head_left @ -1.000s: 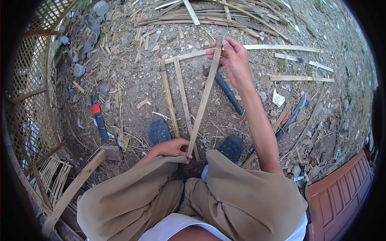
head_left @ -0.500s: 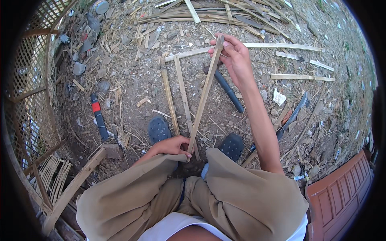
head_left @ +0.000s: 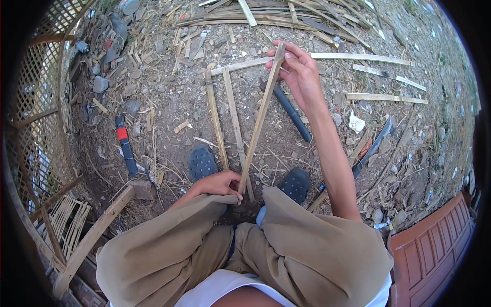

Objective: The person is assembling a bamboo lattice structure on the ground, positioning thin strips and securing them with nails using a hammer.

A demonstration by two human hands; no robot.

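A long narrow bamboo strip (head_left: 262, 115) stands slanted between my hands, its far end tipped slightly right. My right hand (head_left: 302, 77) pinches its far end between thumb and fingers. Down by my left knee, my left hand (head_left: 219, 184) is closed round the near end; some of its fingers are hidden behind the strip. Two more strips lie just left of the held one: an outer strip (head_left: 215, 120) and an inner strip (head_left: 234, 112). Under my right wrist lies a hammer-like tool with a dark handle (head_left: 292, 113), its head partly covered by the strip.
A long pale strip (head_left: 358, 57) lies crosswise beyond my hands, near a strip pile (head_left: 266, 21). A machete (head_left: 376, 143) lies at right, a black sheath with red band (head_left: 124, 146) at left. Lattice panel (head_left: 38, 77), wooden beam (head_left: 94, 240) and brown panelled board (head_left: 434, 250) flank me.
Hardly anything differs. Both hands keep the strip in nearly the same place, and the view has shifted very slightly.
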